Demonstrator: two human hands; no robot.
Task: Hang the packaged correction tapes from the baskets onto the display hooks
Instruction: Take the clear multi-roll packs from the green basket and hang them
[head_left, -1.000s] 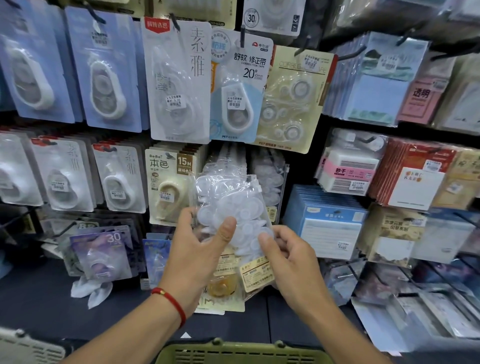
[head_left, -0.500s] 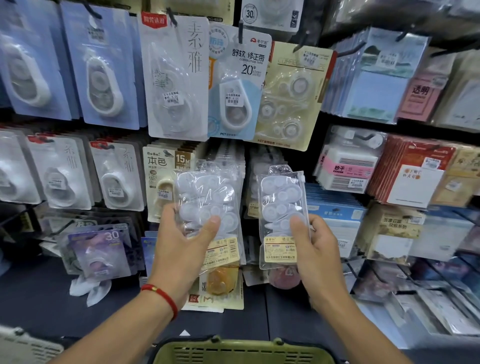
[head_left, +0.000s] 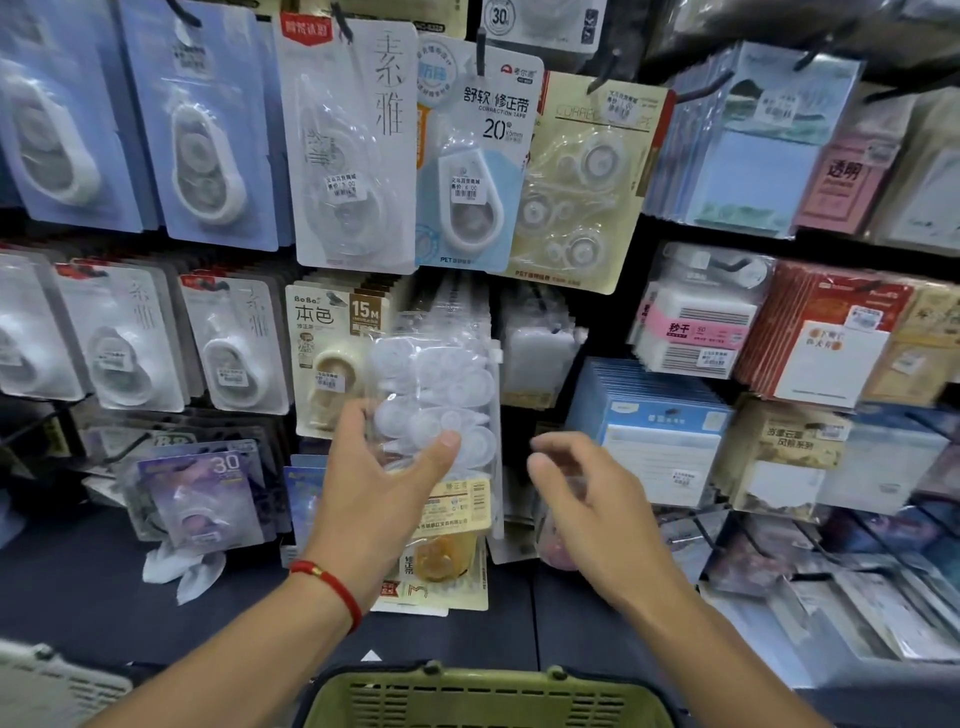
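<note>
Two hands are seen in the lower centre of the frame. One clear plastic pack of white correction tapes (head_left: 436, 415) is gripped by the left hand (head_left: 384, 488), with the thumb laid across the front and the fingers curled behind its left edge. The pack is held upright at mid-frame, its long axis running vertically, with a pale yellow label at the lower end and the hanging end uppermost; it is set in front of a row of like packs (head_left: 462, 306) on the display. About six rounded, teardrop-shaped tape cases can be counted through the glossy, crinkled film, though the exact number cannot be told. The right hand (head_left: 587, 499) is held just right of the pack, with fingers loosely spread and nothing between them; it is blurred. One red cord bracelet (head_left: 332, 587) is worn on the left wrist. Two baskets are partly seen at the bottom edge: a green slotted plastic one (head_left: 483, 696) at centre and a grey one (head_left: 47, 686) at lower left. Black metal hooks (head_left: 480, 49) are seen in the upper row, bearing flat carded blister packs.
</note>
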